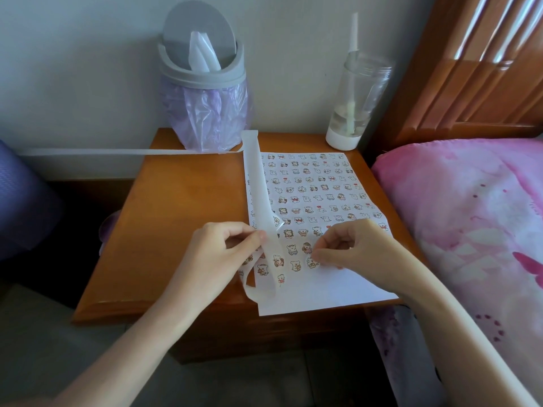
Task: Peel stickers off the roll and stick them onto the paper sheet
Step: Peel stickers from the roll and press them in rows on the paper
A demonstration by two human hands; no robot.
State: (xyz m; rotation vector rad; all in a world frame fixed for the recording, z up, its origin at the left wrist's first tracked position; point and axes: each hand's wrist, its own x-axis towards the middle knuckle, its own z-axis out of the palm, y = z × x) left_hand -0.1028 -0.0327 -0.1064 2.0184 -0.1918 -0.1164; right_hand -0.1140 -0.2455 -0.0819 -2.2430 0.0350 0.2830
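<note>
White backing strip runs lengthwise away from us across the paper sheet; our left grip pinches it, while the right grip, nearer the bare paper, clamps a sticker down just rightward.

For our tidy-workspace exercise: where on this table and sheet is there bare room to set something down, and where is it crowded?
Free: the table left of the backing strip, before the bin; the paper sheet's blank corner below the right hand. Crowded: stickers fill the sheet's upper rows.
</note>
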